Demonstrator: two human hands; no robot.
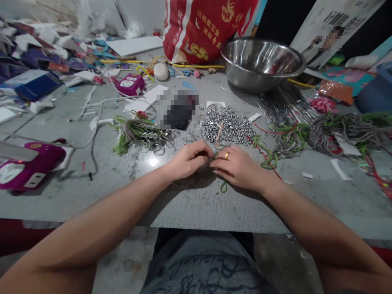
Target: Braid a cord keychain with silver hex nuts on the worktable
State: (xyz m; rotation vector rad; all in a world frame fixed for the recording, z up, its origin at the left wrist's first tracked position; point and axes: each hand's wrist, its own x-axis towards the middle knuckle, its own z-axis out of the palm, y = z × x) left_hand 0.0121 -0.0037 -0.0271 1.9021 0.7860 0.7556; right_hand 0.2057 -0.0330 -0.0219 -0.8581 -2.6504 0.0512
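Close fingerwork at the cord (223,187), back from the counter's (183,212) near edge, beads (229,122) beyond: left hand (194,159) and right hand (234,165) meet, fingers bent, any pinch hidden; next move likely calls for steady fingertips.

Red printed bag (199,34) | steel bowl (260,81): just right of bag | blue box (33,85): far left of bag | blue tub (376,92): far right

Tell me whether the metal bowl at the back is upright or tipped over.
Upright. The metal bowl has its wide rim facing up, so its inside shows, and its narrower base is down on the table.
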